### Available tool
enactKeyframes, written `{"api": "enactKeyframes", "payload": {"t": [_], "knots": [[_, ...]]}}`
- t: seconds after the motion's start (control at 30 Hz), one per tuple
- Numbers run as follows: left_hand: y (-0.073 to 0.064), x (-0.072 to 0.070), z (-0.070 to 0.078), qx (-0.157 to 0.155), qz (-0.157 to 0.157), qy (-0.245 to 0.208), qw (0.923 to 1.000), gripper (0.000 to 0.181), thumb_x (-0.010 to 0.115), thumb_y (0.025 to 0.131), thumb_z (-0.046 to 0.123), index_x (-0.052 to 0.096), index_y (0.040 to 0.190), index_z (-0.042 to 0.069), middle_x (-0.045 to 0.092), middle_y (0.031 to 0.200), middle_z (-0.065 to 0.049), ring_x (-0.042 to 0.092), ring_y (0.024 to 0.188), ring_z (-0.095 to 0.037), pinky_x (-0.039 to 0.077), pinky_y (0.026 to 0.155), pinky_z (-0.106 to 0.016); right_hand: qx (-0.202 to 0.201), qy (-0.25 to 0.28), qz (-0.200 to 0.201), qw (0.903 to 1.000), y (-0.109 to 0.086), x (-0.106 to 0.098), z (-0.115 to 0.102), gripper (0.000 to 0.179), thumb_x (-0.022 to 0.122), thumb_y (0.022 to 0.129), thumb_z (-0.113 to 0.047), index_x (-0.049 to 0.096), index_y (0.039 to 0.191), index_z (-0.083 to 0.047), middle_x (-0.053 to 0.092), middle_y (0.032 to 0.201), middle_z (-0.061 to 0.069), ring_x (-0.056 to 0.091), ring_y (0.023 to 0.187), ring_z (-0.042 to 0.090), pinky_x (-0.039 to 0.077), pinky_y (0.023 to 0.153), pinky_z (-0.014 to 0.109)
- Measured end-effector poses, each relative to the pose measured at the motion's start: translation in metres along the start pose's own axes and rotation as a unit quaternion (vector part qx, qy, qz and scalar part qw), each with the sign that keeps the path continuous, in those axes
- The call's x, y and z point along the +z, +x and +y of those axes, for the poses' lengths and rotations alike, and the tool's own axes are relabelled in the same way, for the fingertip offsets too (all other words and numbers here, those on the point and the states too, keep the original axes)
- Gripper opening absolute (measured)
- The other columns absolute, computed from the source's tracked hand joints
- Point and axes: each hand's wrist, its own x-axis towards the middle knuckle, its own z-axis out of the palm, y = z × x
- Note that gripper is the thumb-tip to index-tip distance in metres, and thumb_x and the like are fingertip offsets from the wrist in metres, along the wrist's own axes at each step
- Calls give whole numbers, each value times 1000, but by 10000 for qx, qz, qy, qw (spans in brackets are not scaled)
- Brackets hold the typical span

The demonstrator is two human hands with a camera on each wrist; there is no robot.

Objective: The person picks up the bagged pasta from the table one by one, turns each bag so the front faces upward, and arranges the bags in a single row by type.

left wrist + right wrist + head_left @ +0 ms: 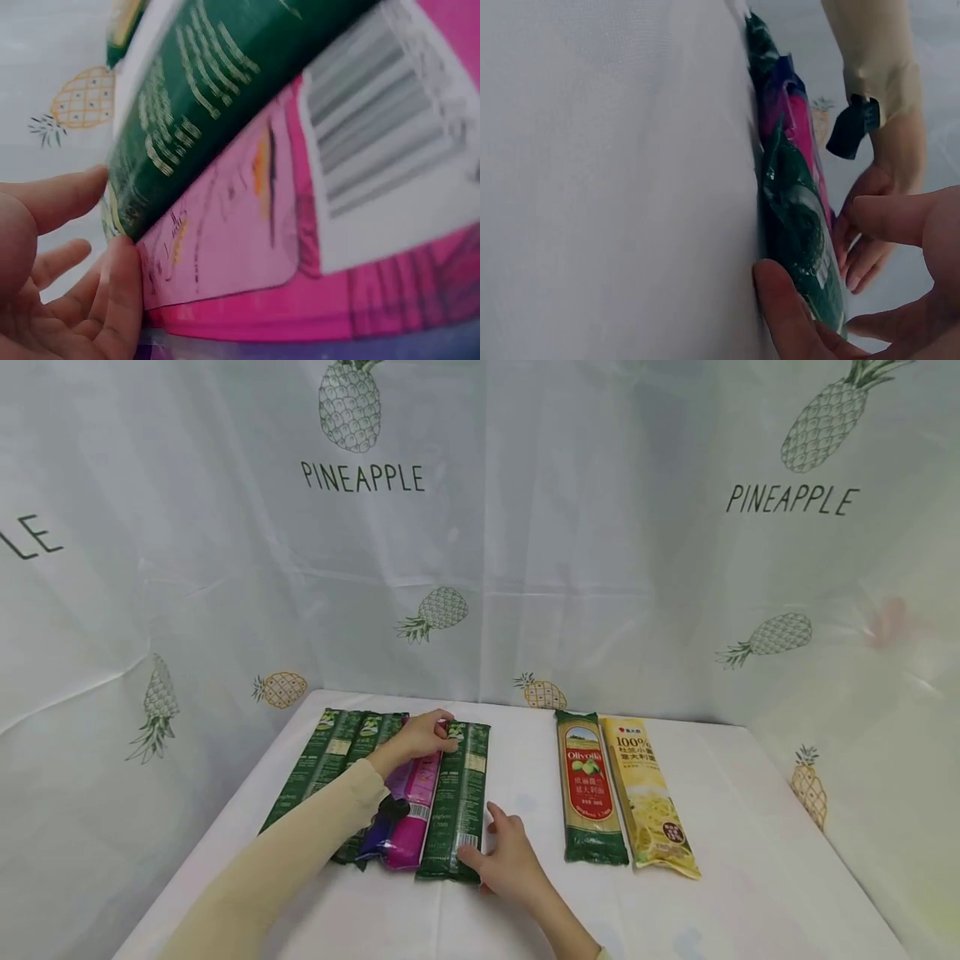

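A green spaghetti packet (pixel 461 793), back side up, lies at the right end of a row. At its far end my left hand (pixel 420 737) pinches it between thumb and fingers; the left wrist view shows those fingers (pixel 124 277) by the packet's tip. My right hand (pixel 513 864) is at the near right corner of this packet, fingers spread and loosely bent around it. Beside it lies a pink and purple packet (pixel 408 843), partly under my left arm. Two more green packets, one (pixel 318 764) at the far left, are partly covered by that arm.
Across a gap to the right lie an Olivoila spaghetti packet (pixel 592 793), front up, and a yellow pasta packet (pixel 648 793). A white cloth covers the table (pixel 765 860). A pineapple-print curtain (pixel 570 568) hangs behind and at the sides.
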Motion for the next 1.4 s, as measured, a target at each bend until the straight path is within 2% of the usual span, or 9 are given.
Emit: {"api": "enactKeyframes", "payload": {"t": [0.17, 0.33, 0.67, 0.8, 0.93, 1.03, 1.2, 1.27, 1.4], "knots": [[5, 4, -1, 39, -38, 1028, 9947, 74, 82, 95, 24, 49, 156, 0, 70, 118, -15, 66, 109, -31, 54, 99, -49, -127, -378, 117, 9991, 6, 9, -3, 95, 82, 92, -40, 37, 158, 11, 53, 124, 24, 60, 107, 31, 52, 100, 62], [9, 9, 9, 11, -157, 1913, 9814, 74, 81, 96, 29, 50, 154, -4, 68, 135, -21, 63, 126, -38, 52, 108, -50, -194, -615, 122, 9978, 8, 10, -5, 97, 89, 87, -32, 38, 157, 11, 52, 124, 25, 58, 105, 29, 53, 98, 59], [20, 28, 31, -259, -683, 2416, 9676, 70, 66, 106, 34, 39, 164, 4, 50, 160, -21, 49, 147, -38, 43, 118, -49, -81, -538, 67, 9985, 8, -12, -3, 93, 90, 84, -19, 40, 156, 11, 65, 123, 24, 63, 111, 31, 55, 96, 57], [17, 33, 33, -564, -636, 1823, 9796, 75, 66, 106, 38, 34, 166, 5, 48, 161, -19, 49, 146, -38, 44, 118, -51, -194, -487, -42, 9986, 8, -18, 2, 89, 88, 84, -11, 41, 156, 12, 69, 119, 23, 66, 97, 24, 58, 83, 48], [14, 36, 29, -860, -368, 111, 9956, 81, 75, 101, 27, 31, 166, 5, 48, 159, -24, 55, 139, -41, 53, 106, -52, -219, -402, -58, 9989, 7, -22, 6, 87, 87, 85, -6, 41, 156, 11, 69, 122, 26, 68, 95, 24, 59, 83, 48], [13, 39, 25, -895, -304, -1185, 9884, 82, 77, 99, 14, 29, 164, 4, 45, 156, -30, 61, 128, -40, 60, 91, -48, -193, -404, -33, 9990, 6, -26, 9, 87, 88, 85, -6, 42, 157, 9, 68, 125, 26, 68, 97, 24, 59, 85, 49], [16, 45, 19, -856, -300, -2488, 9643, 80, 73, 99, 4, 26, 164, 6, 47, 147, -32, 69, 104, -30, 60, 80, -41, -168, -303, -18, 9994, 3, -30, 13, 87, 88, 85, -7, 43, 158, 5, 69, 125, 23, 64, 87, 21, 56, 73, 40], [18, 47, 20, -794, -286, -2783, 9568, 82, 71, 99, 1, 24, 165, 7, 51, 142, -31, 70, 97, -28, 60, 79, -39, -101, -166, -36, 9998, 2, -31, 16, 88, 88, 85, -8, 42, 160, 2, 68, 126, 23, 62, 85, 19, 55, 69, 36], [21, 50, 26, -538, -45, -2786, 9589, 80, 71, 99, -1, 27, 165, 5, 56, 135, -28, 70, 92, -24, 60, 76, -36, 137, 476, -172, 9986, -1, -36, 21, 88, 86, 89, -8, 40, 163, -5, 64, 134, 26, 63, 86, 18, 58, 68, 33]]}}
